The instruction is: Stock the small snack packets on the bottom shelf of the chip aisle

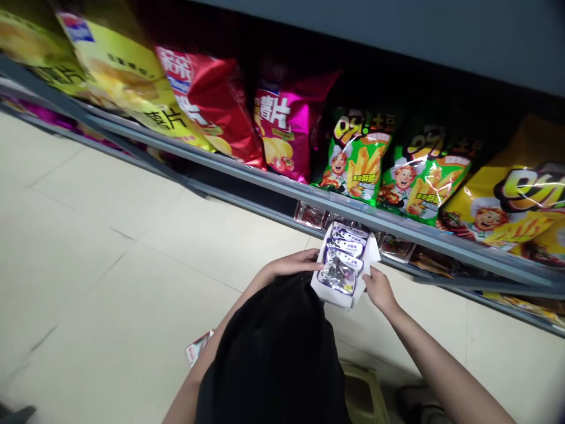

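A small white open-topped box (334, 295) is held between my two hands, in front of the shelf. Several shiny snack packets (341, 272) with white-and-purple tops stand in a row inside it. My left hand (301, 262) grips the box's left side, thumb along the rim. On the opposite side, my right hand (378, 288) closes on the wall near a raised white flap (374, 249). Some fingers of both hands are hidden by the box. Its far end is close to the lower shelf.
Red chip bags (225, 109), a magenta bag (286, 132) and green potato snack bags (357, 159) fill the shelf (265, 179). Small packets (311, 215) lie on the lower shelf. A beige plastic stool (375, 388) and a packet (197, 348) are near my body.
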Demonstrator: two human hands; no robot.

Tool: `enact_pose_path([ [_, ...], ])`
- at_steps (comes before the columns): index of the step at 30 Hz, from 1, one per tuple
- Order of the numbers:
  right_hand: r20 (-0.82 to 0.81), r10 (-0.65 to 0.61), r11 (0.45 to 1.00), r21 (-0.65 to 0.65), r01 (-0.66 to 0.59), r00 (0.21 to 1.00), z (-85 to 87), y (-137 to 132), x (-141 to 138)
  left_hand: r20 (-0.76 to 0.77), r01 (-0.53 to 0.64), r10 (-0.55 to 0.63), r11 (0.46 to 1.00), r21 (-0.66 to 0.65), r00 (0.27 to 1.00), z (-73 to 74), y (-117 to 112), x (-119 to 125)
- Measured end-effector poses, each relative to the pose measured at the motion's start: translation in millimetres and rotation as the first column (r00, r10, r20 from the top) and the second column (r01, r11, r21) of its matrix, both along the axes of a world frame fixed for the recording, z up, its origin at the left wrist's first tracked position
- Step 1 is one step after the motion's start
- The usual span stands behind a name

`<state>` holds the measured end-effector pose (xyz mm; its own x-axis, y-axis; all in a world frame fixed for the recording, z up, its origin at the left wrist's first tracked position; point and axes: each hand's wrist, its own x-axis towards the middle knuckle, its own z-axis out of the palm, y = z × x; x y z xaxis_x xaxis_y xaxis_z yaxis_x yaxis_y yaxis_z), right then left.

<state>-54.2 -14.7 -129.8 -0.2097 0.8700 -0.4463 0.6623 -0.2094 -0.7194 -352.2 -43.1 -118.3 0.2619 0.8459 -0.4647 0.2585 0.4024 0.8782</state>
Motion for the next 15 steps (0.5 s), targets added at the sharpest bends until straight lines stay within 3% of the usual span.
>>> enact_pose_path([
  [2,0.103,0.071,0.995,0.064,-0.078,0.992,15.0,28.9,-30.5,0.064,0.007,-0.011,0.997,0.074,0.998,6.4,15.3,5.7],
  [5,0.155,0.127,0.983,0.109,-0.144,0.980,35.4,63.0,-70.5,-0.134,-0.244,0.272,0.950,0.193,0.953,-7.2,30.1,0.9],
  [8,0.206,0.222,0.955,0.152,-0.256,0.953,49.2,75.0,-107.4,-0.344,-0.379,0.469,0.876,0.299,0.813,-27.6,35.9,-26.9],
  [12,-0.084,0.322,0.946,0.075,-0.316,0.943,47.3,45.3,-128.1,-0.247,-0.468,0.619,0.750,0.467,0.746,-40.2,45.1,-89.4],
  [15,-0.237,0.331,0.939,-0.011,-0.343,0.913,28.0,-3.2,-94.5,-0.235,-0.527,0.709,0.668,0.525,0.665,-44.2,63.5,-141.7],
])
